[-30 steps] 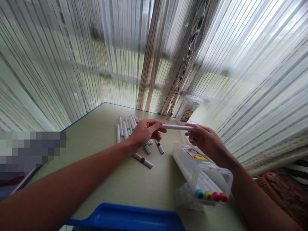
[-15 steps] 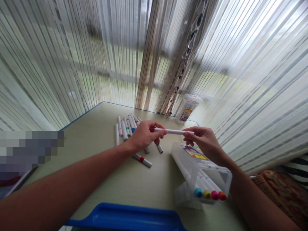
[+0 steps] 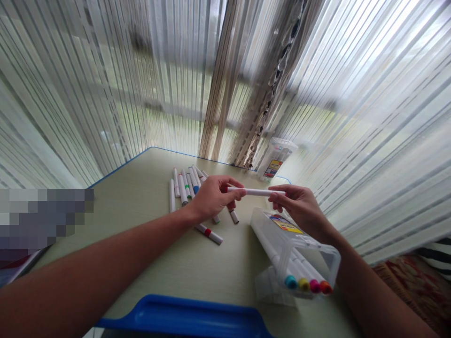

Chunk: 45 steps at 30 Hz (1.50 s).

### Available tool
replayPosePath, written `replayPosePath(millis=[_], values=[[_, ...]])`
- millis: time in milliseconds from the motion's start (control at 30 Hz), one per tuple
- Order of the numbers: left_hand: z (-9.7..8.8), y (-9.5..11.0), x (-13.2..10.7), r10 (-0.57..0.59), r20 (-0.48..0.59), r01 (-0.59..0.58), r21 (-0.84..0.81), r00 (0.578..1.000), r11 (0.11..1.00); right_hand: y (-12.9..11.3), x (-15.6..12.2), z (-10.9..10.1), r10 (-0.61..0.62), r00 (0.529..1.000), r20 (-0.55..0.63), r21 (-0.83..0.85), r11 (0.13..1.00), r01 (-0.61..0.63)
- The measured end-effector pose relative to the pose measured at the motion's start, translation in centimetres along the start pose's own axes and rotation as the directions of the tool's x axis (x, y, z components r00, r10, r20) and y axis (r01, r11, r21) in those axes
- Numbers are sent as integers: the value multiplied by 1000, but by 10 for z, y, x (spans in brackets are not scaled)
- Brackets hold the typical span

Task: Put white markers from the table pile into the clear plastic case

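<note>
A white marker is held level above the table between both hands. My left hand pinches its left end, where a bit of red shows. My right hand pinches the right end with its fingertips. Below my right hand lies a clear plastic marker case with a yellow label; several markers with coloured caps stick out of its near end. Loose white markers lie in a row on the table behind my left hand, and one with a red band lies under my left wrist.
The pale green table has a blue edge and stands in a corner of striped sheer curtains. A second clear marker box stands upright at the back. A blue plastic tray sits at the near edge.
Both hands dropped slightly with the marker. My left fingers slid along it so a red end now shows at the left; the grip on both ends stays.
</note>
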<state>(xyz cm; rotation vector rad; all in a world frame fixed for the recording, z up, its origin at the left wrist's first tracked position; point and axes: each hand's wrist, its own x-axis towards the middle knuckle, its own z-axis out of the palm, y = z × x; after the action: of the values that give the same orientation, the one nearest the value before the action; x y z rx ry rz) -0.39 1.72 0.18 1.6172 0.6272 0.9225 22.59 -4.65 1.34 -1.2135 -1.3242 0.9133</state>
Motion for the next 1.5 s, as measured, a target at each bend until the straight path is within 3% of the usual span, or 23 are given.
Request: replayPosePath(millis=[433, 767, 967, 1167, 1500], values=[[-1, 2, -2, 18, 24, -18, 5, 1000, 1000, -7, -2, 2, 43, 998, 44, 19, 999, -44], [-1, 1, 2, -47, 8, 48, -152, 999, 987, -6, 0, 0, 68, 997, 32, 116, 991, -71], [0, 4, -1, 4, -21, -5, -30, 1000, 1000, -3, -1, 1, 34, 999, 26, 64, 997, -35], [0, 7, -3, -13, -22, 14, 37, 1000, 999, -3, -1, 3, 32, 999, 32, 18, 999, -33], [0, 3, 2, -80, -37, 74, -134, 996, 988, -5, 0, 1, 71, 997, 13, 127, 989, -72]])
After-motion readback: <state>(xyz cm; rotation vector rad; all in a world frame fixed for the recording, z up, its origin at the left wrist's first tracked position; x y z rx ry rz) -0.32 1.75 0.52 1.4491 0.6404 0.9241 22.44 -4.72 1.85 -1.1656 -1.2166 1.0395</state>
